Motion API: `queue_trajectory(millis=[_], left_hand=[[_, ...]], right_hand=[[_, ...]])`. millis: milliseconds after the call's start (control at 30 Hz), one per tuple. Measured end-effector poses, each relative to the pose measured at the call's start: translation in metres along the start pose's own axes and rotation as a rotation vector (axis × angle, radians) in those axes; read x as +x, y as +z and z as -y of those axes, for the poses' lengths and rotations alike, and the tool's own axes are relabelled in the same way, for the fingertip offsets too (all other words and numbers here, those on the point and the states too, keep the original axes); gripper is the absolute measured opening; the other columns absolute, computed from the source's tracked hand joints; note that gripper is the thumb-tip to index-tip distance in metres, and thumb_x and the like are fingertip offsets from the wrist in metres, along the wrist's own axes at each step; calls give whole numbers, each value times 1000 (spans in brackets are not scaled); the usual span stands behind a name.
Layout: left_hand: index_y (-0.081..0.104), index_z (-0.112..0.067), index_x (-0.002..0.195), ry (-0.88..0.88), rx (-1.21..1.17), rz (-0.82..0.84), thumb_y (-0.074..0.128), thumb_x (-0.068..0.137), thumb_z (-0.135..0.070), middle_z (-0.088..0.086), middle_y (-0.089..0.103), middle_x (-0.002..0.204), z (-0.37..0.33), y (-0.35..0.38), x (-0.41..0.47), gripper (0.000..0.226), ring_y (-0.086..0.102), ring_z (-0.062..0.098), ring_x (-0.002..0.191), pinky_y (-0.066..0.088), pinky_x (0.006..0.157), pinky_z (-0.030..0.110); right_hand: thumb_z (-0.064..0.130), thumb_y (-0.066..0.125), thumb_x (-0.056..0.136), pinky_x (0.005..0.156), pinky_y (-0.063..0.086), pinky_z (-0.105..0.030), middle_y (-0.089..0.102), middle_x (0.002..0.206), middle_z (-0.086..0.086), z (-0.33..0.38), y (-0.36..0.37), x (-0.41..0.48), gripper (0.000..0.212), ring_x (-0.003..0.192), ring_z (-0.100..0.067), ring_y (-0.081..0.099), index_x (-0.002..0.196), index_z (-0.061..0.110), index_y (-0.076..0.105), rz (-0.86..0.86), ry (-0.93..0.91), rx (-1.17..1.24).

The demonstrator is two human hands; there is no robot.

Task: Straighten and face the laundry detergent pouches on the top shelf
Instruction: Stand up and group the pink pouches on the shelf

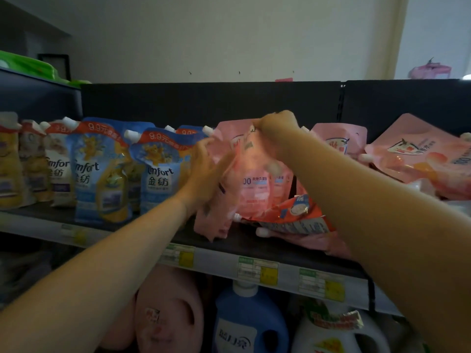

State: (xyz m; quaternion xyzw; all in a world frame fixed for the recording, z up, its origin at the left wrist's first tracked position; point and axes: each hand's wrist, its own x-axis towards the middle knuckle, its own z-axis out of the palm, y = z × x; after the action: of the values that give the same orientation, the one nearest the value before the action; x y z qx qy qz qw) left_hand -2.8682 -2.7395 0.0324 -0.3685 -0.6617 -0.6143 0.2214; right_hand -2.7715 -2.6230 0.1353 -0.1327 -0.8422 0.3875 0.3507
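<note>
Both hands up on the dark top shelf (142, 221). Right hand (276, 127) fingers curled tight, pinching the top edge of a soft pink detergent pouch (252, 179) that stands upright mid-shelf. Left hand (204, 174) presses flat on that pouch's left side, fingers spread and blurred. Just below the right-hand fingers an orange-red pouch with a blue-and-white label (290, 212) lies flat across the pouch's base, white spout pointing left; under it another pink pouch, mostly hidden by the right forearm. Left of the left-hand fingers: upright blue pouches with red top bands (102, 171), then white and yellow pouches (33, 161), the farthest cut off by the frame edge. Right of the right-hand fingers: one pink pouch upright at the back (340, 141), another pink pouch tipped over on its side (420, 156), its edge cut off. Pouch contents can't be seen. Price tags (257, 270) on the shelf edge unreadable. Below, a blue jug (248, 319), a pink jug and a white jug, partly hidden by the arms.
</note>
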Motion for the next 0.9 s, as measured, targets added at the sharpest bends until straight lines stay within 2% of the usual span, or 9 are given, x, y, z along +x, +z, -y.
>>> queue_trajectory(millis=[67, 133, 233, 367, 500, 567, 633, 733, 900], left_hand=[[40, -26, 124, 19, -50, 12, 52, 71, -80, -6, 48, 119, 13, -2, -17, 76, 52, 15, 113, 45, 97, 45], [40, -26, 121, -49, -205, -39, 56, 67, -81, 3, 49, 123, 17, -7, -27, 78, 53, 23, 115, 45, 98, 51], [36, -27, 120, -33, -230, -11, 63, 60, -78, 0, 50, 120, 20, -17, -43, 83, 54, 15, 110, 49, 93, 35], [38, -38, 123, 96, 17, 44, 71, 74, -50, -10, 51, 118, 29, -23, -52, 61, 53, 1, 108, 48, 89, 23], [42, -33, 126, 77, 148, 30, 60, 84, -55, -2, 53, 120, 41, -24, -38, 51, 55, 14, 112, 50, 92, 41], [44, -28, 126, 79, 354, -106, 63, 84, -54, -3, 53, 115, 46, -27, -37, 53, 52, 18, 111, 48, 88, 38], [41, -17, 132, 101, 511, -304, 72, 81, -43, 7, 48, 122, 45, -32, -43, 65, 45, 21, 113, 43, 89, 36], [43, -5, 120, 354, 637, -461, 81, 73, -19, 19, 48, 113, 38, -35, -50, 63, 40, 25, 103, 37, 88, 34], [41, -14, 106, 675, 718, -227, 63, 77, -4, 3, 38, 102, 26, -21, -56, 38, 41, 22, 92, 38, 81, 34]], right_hand=[[13, 56, 92, 89, 42, -29, 54, 127, -7, 3, 20, -1, 41, 121, -29, 51, 132, 8, 48, -68, -17, -154], [15, 53, 94, 79, 43, -25, 53, 133, -10, 9, 32, 6, 41, 124, -29, 50, 133, 6, 47, 13, 135, 202], [11, 46, 95, 83, 51, -35, 55, 130, -21, 4, 56, 10, 38, 117, -36, 55, 132, -2, 48, 99, 235, 732], [39, 41, 99, 88, 52, -42, 65, 105, -15, -14, 62, 11, 36, 98, -29, 64, 107, 6, 53, 238, 384, 766], [51, 23, 100, 83, 50, -38, 69, 99, -15, -41, 37, 13, 62, 91, -27, 66, 107, 3, 62, 318, 202, 262], [48, 36, 99, 77, 48, -31, 67, 110, -15, -59, 26, 14, 55, 88, -24, 62, 116, 1, 60, 330, 50, -92], [59, 51, 89, 84, 45, -32, 59, 126, -9, -77, 17, 13, 64, 98, -21, 56, 127, 8, 55, 508, -54, -502], [79, 60, 65, 85, 48, -33, 56, 128, 1, -97, 9, 0, 86, 113, -23, 57, 129, 22, 52, 768, 80, -922], [71, 63, 71, 92, 48, -39, 56, 125, -1, -106, 17, -11, 76, 106, -22, 56, 128, 22, 54, 760, -29, -1082]])
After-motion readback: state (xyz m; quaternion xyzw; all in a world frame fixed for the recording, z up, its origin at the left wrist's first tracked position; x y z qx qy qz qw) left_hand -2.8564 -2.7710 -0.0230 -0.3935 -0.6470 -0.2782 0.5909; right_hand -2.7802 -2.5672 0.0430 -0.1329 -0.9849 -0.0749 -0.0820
